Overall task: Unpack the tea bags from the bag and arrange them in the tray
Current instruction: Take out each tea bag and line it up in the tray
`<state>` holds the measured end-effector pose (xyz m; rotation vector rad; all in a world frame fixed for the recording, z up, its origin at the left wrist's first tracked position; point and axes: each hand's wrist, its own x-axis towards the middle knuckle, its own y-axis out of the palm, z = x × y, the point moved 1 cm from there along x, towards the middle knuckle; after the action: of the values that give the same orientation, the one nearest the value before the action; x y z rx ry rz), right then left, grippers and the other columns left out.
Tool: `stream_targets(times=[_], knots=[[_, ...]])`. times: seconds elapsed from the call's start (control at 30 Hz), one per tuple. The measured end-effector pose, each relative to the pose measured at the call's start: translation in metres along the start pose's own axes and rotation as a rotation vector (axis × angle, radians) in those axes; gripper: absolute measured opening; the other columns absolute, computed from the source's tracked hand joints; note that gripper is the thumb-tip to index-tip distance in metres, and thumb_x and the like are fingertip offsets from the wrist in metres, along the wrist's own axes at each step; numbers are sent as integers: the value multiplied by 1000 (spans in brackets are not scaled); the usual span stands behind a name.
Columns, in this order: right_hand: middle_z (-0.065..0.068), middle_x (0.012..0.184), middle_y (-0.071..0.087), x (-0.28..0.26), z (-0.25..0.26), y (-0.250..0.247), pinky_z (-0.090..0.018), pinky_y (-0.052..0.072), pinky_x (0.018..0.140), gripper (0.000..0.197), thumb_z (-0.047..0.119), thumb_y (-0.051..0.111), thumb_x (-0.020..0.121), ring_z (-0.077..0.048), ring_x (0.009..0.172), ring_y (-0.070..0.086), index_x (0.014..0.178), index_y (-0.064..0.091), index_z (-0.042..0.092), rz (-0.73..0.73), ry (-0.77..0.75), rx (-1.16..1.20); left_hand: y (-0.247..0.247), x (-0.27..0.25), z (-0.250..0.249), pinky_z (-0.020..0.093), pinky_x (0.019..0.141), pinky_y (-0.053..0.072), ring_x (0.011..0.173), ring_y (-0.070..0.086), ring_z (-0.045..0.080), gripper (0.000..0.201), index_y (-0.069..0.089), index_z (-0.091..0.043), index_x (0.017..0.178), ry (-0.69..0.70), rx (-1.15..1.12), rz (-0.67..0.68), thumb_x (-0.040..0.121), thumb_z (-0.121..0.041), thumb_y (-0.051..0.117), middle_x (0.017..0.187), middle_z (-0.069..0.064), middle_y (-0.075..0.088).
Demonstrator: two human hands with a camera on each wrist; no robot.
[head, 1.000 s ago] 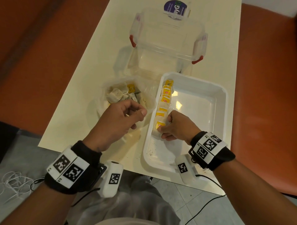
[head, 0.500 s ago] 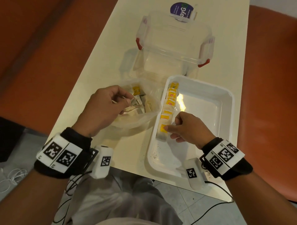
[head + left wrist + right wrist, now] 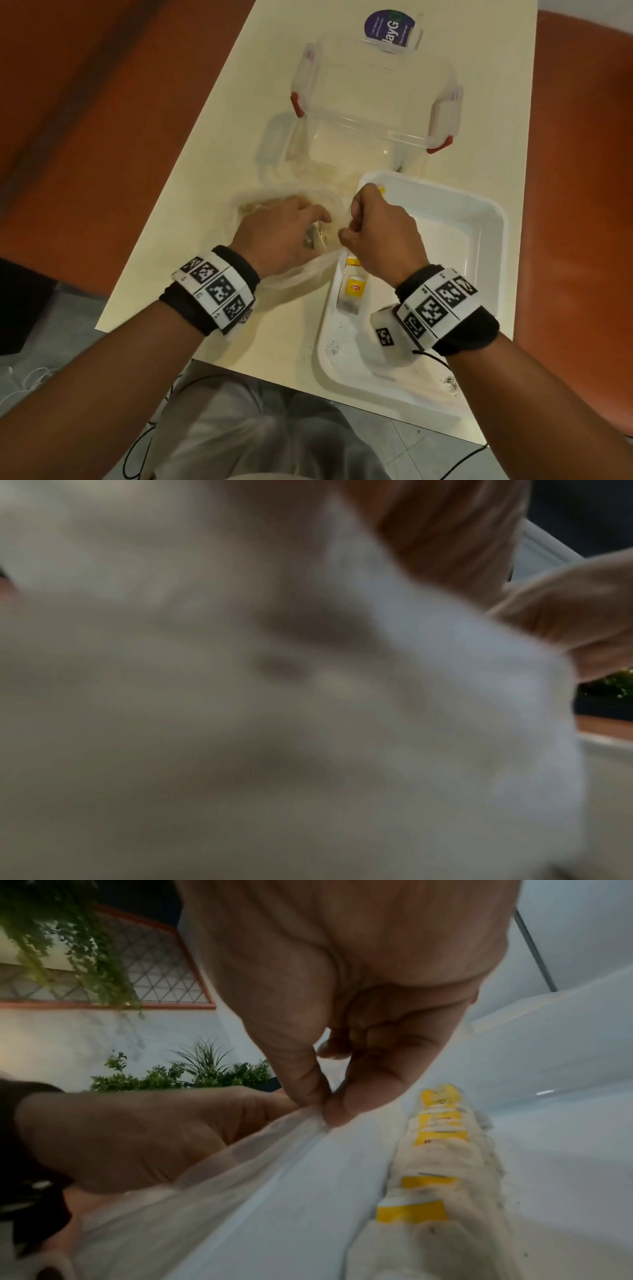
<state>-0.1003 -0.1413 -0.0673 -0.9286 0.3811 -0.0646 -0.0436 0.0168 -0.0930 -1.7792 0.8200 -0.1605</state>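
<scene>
Right hand (image 3: 380,236) moved from tray (image 3: 486,219), now pinching bag (image 3: 301,274) rim; left hand (image 3: 277,236) inside, grip unclear

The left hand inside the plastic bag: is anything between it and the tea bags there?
Nothing visible. The left hand is already inside the plastic bag, whose rim the right hand pinches open, and touches the tea bags. Its grip is hidden, and the left wrist view is blurred.

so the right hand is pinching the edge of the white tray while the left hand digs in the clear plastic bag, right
Not quite: the right hand pinches the edge of the clear plastic bag, not the white tray. The right wrist view shows it. The left hand is indeed in the bag.
</scene>
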Motion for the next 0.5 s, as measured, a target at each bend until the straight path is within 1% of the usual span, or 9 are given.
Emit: stream_targets(times=[0.07,0.13,0.2,0.27,0.33,0.37,0.43,0.5], knots=[[2,77,64,0,-2,-2,-34,44,61,26,15,64,84,-23,72,63,84,40,25,-19,13,50,2,3,2,34,77,49,103,60,21,35,62,-38,115,-24,16,-39,82,-49,68,115,-4,58],[0,77,67,-2,-3,-4,-35,49,64,27,12,63,84,-22,71,67,81,40,25,-38,6,107,2,4,5,34,73,49,96,61,22,21,66,-34,100,-43,13,-89,83,-44,68,108,-5,60],[-1,75,68,-4,-3,-5,-36,52,66,30,10,62,84,-21,69,69,77,38,27,-40,-5,133,2,2,9,31,64,41,89,62,24,10,66,-29,92,-50,27,-137,86,-36,67,102,-5,61],[-1,75,68,-4,-3,-4,-36,52,67,32,10,61,84,-22,70,70,75,37,28,-26,-10,141,-1,-1,14,29,62,35,85,62,25,7,66,-27,93,-71,26,-185,88,-32,65,101,-5,62],[-2,77,68,-4,-4,-3,-37,53,69,31,11,62,84,-24,72,69,75,37,28,-17,-11,143,-6,-4,20,30,63,35,83,61,24,8,65,-27,95,-86,12,-225,89,-32,65,103,-7,62],[-2,77,68,-4,-3,-3,-38,53,70,31,11,61,84,-25,73,69,75,37,28,-16,-11,144,-8,-4,22,30,62,35,80,59,22,8,63,-27,93,-76,14,-226,88,-33,65,101,-8,61],[-2,77,68,-5,-3,-3,-39,53,72,30,12,61,84,-25,74,69,75,38,28,-15,-12,147,-11,-5,24,30,60,33,75,56,21,8,58,-27,89,-38,41,-188,87,-32,64,93,-10,60],[-1,77,67,-7,-1,-2,-41,53,73,30,12,61,84,-25,74,69,75,37,28,-13,-18,144,-13,-4,25,29,57,33,71,56,23,8,56,-27,89,-21,82,-144,87,-31,62,88,-8,63]])
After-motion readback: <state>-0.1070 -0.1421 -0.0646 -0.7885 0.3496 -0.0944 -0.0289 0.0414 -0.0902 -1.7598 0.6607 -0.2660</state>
